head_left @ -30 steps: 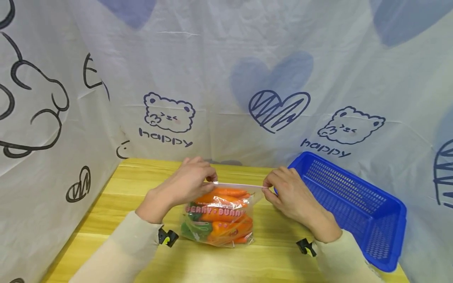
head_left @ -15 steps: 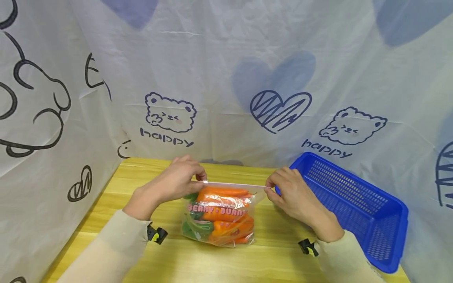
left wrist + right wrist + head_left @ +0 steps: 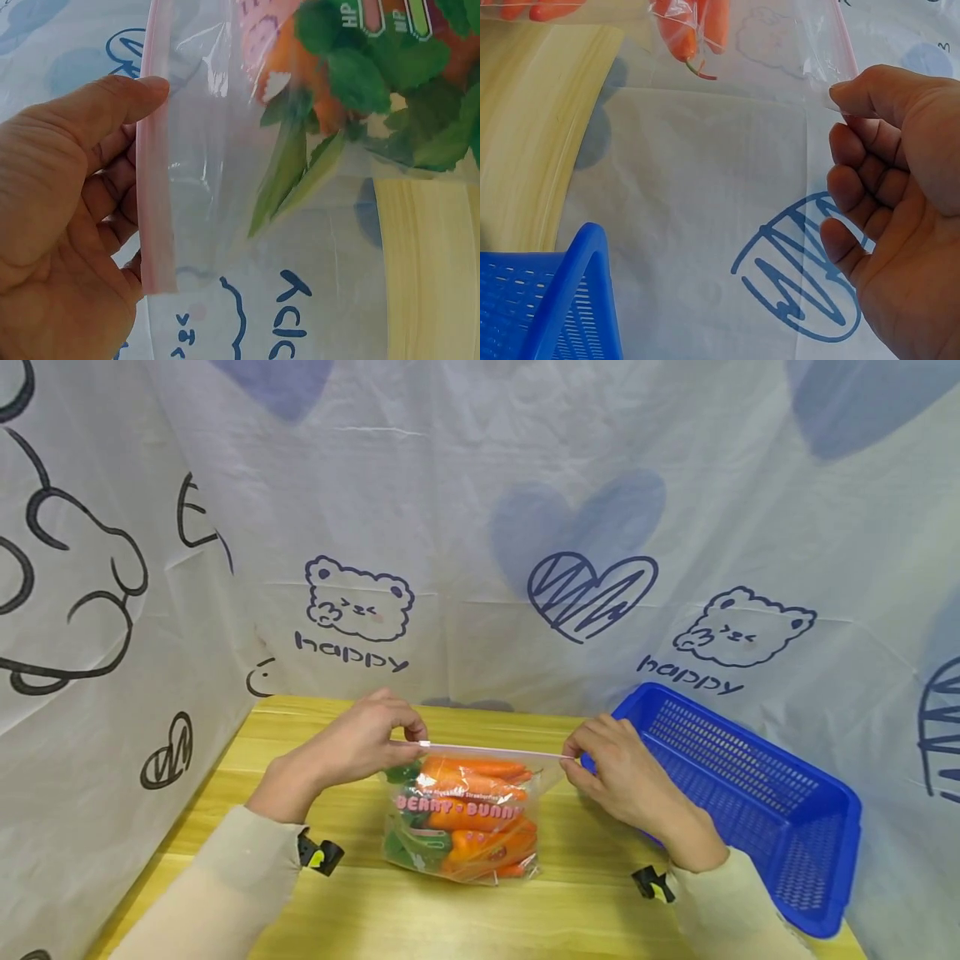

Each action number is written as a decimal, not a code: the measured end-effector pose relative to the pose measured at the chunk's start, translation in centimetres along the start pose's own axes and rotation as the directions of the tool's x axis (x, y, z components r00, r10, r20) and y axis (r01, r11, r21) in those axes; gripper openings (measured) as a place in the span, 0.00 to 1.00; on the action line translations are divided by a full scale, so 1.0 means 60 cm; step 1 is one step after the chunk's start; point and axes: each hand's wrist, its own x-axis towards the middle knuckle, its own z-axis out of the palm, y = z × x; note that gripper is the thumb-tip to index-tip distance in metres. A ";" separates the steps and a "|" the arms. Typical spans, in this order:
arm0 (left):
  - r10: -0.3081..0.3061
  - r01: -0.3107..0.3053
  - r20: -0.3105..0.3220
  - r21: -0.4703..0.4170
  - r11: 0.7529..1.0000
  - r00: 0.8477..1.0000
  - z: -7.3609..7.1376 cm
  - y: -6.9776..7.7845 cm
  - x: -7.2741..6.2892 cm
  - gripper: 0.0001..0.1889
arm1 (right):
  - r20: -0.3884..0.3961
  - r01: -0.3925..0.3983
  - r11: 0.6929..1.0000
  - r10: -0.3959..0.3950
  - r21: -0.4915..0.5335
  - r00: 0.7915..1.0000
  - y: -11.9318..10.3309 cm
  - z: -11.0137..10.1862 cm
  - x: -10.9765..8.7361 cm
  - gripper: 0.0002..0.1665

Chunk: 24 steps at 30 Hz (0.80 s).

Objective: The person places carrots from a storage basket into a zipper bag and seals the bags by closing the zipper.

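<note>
A clear zip bag [image 3: 465, 810] with pink lettering stands on the table, packed with orange carrots [image 3: 480, 787] and green leafy pieces [image 3: 417, 847]. My left hand [image 3: 356, 739] pinches the pink zip strip near its left end, by a small white slider [image 3: 424, 744]. The left wrist view shows the thumb flat on the strip [image 3: 156, 187], with green leaves [image 3: 289, 161] inside the bag. My right hand [image 3: 618, 768] pinches the bag's top right corner between thumb and index finger, its other fingers loosely curled in the right wrist view. The strip runs straight between both hands.
A blue perforated plastic basket [image 3: 813, 793] sits at the right, right behind my right forearm. The yellow wood-grain table [image 3: 577, 910] ends at a white printed cloth [image 3: 465, 610] that hangs behind and on the left.
My left hand has slid leftward along the zip strip with the white slider, uncovering more of the bag's top left. My right hand has stayed at its corner, shifting only slightly.
</note>
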 end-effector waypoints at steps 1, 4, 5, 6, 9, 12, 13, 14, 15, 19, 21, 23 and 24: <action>-0.002 0.002 0.002 -0.003 1.000 1.000 -0.002 -0.001 -0.001 0.04 | 0.000 -0.001 1.000 0.001 0.001 1.000 0.000 0.000 0.000 0.07; -0.008 0.008 0.003 -0.007 1.000 1.000 -0.007 -0.006 -0.005 0.03 | 0.005 -0.007 1.000 0.007 0.002 1.000 0.002 -0.002 0.000 0.07; -0.013 0.013 0.002 -0.009 1.000 1.000 -0.009 -0.007 -0.007 0.03 | 0.008 -0.011 1.000 0.011 0.003 1.000 0.002 -0.003 0.000 0.07; -0.015 0.015 0.000 -0.009 1.000 1.000 -0.011 -0.009 -0.008 0.03 | 0.010 -0.016 1.000 0.016 0.004 1.000 0.003 -0.003 -0.001 0.07; -0.017 0.017 -0.004 -0.003 1.000 1.000 -0.017 -0.013 -0.013 0.04 | 0.018 -0.034 0.999 0.034 0.009 0.999 0.005 -0.005 -0.002 0.07; -0.016 0.016 -0.007 0.008 1.000 1.000 -0.021 -0.017 -0.017 0.03 | 0.021 -0.045 0.999 0.045 0.013 0.999 0.006 -0.006 -0.003 0.07; -0.017 0.018 -0.009 0.014 1.000 1.000 -0.023 -0.018 -0.019 0.03 | 0.021 -0.048 0.999 0.047 0.015 0.999 0.007 -0.007 -0.004 0.07; -0.021 0.022 -0.010 0.017 1.000 1.000 -0.024 -0.020 -0.021 0.03 | 0.022 -0.047 0.999 0.047 0.017 0.999 0.007 -0.007 -0.003 0.07; -0.028 0.028 -0.011 0.021 0.999 1.000 -0.025 -0.021 -0.023 0.03 | 0.023 -0.048 0.999 0.048 0.017 0.999 0.008 -0.007 -0.004 0.07; -0.042 0.042 -0.016 0.030 0.999 0.999 -0.029 -0.028 -0.030 0.03 | 0.031 -0.067 0.998 0.066 0.014 0.997 0.012 -0.010 -0.006 0.07; -0.048 0.049 -0.018 0.038 0.998 0.999 -0.031 -0.031 -0.033 0.03 | 0.037 -0.083 0.997 0.082 0.013 0.996 0.014 -0.012 -0.008 0.07; -0.049 0.050 -0.022 0.048 0.998 0.999 -0.033 -0.035 -0.037 0.03 | 0.042 -0.096 0.995 0.095 0.014 0.995 0.016 -0.014 -0.010 0.07; -0.047 0.048 -0.024 0.053 0.997 0.999 -0.034 -0.037 -0.038 0.03 | 0.045 -0.102 0.995 0.101 0.016 0.994 0.017 -0.015 -0.010 0.07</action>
